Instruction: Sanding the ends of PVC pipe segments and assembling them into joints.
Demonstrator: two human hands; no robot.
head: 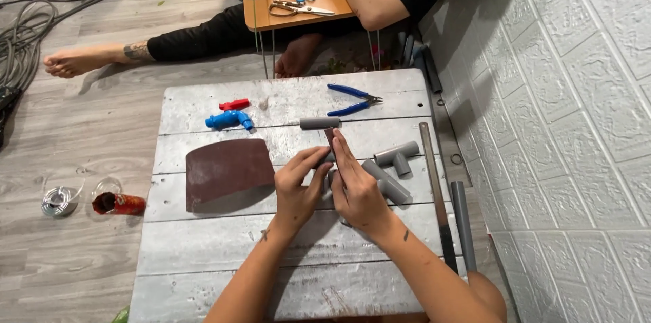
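1. We are gripping a short grey pipe piece with our left hand, fingers closed round it above the middle of the table.
2. Our right hand is pinching a small sandpaper strip against the pipe's far end.
3. The pipe's axis is hard for us to tell, mostly hidden.
4. A sandpaper sheet is lying left, grey tee fittings right.
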